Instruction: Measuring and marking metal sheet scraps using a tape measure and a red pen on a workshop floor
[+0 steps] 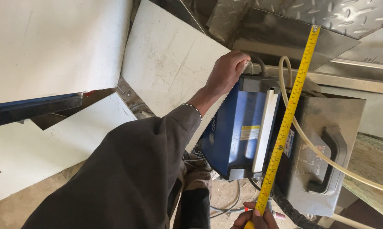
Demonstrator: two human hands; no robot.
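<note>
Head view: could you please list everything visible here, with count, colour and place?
Tape measure: one, yellow, stretched from bottom centre up to the tread plate.
Blue machine: one, blue with a white bar, centre.
Grey machine: one, grey with a black handle, right of the blue one.
Hose: one, cream, curving across the grey machine.
White panels: several, white, left and upper centre.
Tread plate: one, silver, top right.
Bracelet: one, beaded, on the left wrist.
Left hand: resting on the blue machine's top edge.
Right hand: holding the tape measure's lower end.
</note>
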